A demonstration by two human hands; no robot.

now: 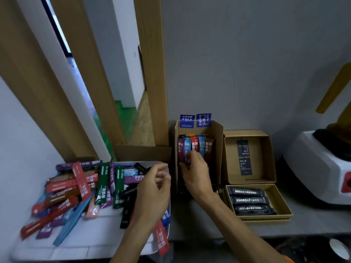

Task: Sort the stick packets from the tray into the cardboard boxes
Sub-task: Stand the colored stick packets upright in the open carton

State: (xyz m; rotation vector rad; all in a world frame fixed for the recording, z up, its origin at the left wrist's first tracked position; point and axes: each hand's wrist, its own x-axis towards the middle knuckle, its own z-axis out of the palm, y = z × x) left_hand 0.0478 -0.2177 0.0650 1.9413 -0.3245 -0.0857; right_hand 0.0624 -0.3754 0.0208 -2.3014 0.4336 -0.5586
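A white tray [79,245] at the lower left holds a loose heap of stick packets [76,188] in red, brown, green, purple, blue and black. My left hand [153,186] hovers over the tray's right side, fingers curled and apart, holding nothing I can see. My right hand [195,169] reaches into the tall cardboard box [218,149], fingertips pinching a light blue packet [188,149] that stands in a row of upright coloured packets. A low cardboard box [284,205] to the right holds three black packets [250,201] lying flat.
An open cardboard box [267,158] with black tags stands behind the low box. A white machine [322,168] sits at the far right. Wooden posts and a wall rise behind. A red packet [161,238] hangs over the tray's right edge.
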